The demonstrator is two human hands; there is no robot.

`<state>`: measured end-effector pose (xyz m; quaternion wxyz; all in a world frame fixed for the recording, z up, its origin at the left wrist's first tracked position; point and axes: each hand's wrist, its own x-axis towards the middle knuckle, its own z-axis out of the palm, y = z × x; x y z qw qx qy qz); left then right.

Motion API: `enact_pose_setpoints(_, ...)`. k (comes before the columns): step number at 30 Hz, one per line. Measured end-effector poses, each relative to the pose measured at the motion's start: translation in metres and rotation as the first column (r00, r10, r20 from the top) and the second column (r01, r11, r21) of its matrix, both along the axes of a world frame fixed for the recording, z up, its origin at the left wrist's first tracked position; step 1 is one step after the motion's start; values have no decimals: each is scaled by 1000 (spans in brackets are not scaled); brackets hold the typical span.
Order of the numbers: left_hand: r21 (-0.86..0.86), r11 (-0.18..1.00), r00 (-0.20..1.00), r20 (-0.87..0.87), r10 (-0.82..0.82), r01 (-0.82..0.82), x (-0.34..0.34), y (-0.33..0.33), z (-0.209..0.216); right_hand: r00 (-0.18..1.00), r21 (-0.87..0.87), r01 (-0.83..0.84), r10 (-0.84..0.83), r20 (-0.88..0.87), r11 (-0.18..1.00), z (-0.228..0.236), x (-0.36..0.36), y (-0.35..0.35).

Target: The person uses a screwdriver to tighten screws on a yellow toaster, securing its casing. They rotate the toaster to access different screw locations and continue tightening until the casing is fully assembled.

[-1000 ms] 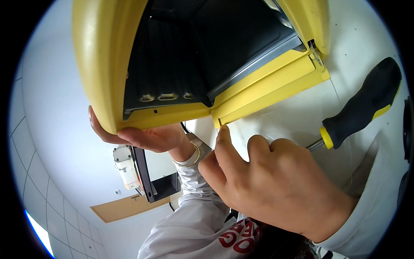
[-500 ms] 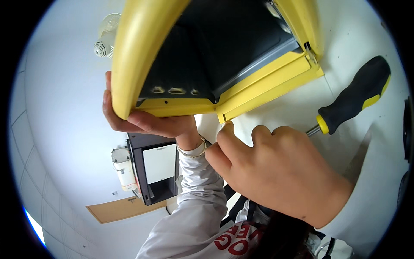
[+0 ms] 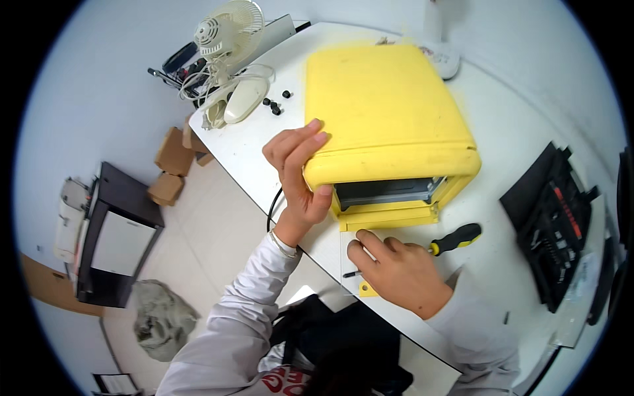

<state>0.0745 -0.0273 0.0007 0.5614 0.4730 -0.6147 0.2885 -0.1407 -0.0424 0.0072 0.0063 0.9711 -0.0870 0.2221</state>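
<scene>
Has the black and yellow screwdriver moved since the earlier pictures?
No, not visibly. Judged against the yellow casing, the screwdriver still lies before its right front corner, handle pointing right; the camera's view changed.

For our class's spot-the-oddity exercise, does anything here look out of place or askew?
Small black pieces lie loose on the table, apparently detached; a small yellow piece sits right by its edge; grey fabric lies crumpled on the floor.
</scene>
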Motion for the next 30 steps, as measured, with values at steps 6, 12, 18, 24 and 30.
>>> enact_pose_setpoints(6, 39, 999, 1000, -4, 10, -9, -6, 2, 12, 998, 94, 11, -5, -60, 996, 24, -4, 1)
enact_pose_setpoints(12, 102, 994, 999, 44, 22, -26, -2, 14, 30, 963, 302, 263, -267, -27, 916, 66, -22, 13)
enact_pose_setpoints(18, 256, 962, 973, 227, 32, -91, -11, 27, 62, 820, 260, 554, -572, -5, 791, 78, -56, -24)
enact_pose_setpoints(24, 322, 942, 971, 182, -154, 89, -9, 19, 66, 687, 78, 724, -707, -171, 685, 48, -68, -68)
enact_pose_setpoints(30, 243, 962, 980, 121, -157, 124, -14, 11, 58, 588, 12, 793, -760, -278, 609, 7, -66, -85)
